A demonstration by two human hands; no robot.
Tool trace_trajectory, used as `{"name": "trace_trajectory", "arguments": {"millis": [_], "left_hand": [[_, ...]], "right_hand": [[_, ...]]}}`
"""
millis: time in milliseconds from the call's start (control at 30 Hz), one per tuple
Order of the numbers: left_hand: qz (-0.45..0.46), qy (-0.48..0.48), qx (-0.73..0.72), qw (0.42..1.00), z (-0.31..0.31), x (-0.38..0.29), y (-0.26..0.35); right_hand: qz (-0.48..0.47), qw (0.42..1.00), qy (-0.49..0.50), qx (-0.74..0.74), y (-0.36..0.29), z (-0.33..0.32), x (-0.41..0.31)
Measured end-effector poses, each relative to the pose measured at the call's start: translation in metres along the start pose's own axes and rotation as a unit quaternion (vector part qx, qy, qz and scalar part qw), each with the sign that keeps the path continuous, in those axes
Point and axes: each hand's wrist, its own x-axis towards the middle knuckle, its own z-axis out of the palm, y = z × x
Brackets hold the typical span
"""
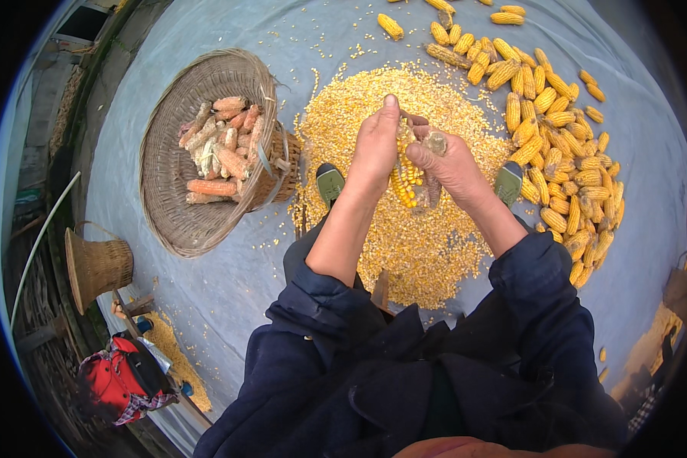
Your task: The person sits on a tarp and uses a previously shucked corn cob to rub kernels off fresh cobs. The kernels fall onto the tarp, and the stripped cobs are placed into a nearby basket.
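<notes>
My left hand (378,143) grips a partly shelled corn cob (405,177), its lower part still bearing yellow kernels. Beside it, touching, my right hand (449,163) holds a bare, greyish corn cob (433,186) that points downward. Both hands are close together above a wide heap of loose corn kernels (343,120) on a blue-grey sheet. To the right of the heap lies a pile of unshelled yellow corn ears (561,143). On the left, a wicker basket (169,114) contains stripped reddish and pale cobs (223,149).
Green shoes (330,182) rest at the heap's two sides. A smaller wicker basket (100,266) lies at the left. At the lower left is a person in a red garment (117,372), near more kernels (177,355). Another kernel heap (652,343) is at the lower right.
</notes>
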Motion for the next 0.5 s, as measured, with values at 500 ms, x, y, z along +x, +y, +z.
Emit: {"name": "trace_trajectory", "arguments": {"millis": [500], "left_hand": [[-0.022,0.054,0.019,0.998,0.002,0.001,0.002]], "right_hand": [[-0.054,0.997,0.05,-0.038,0.005,0.01,0.001]]}}
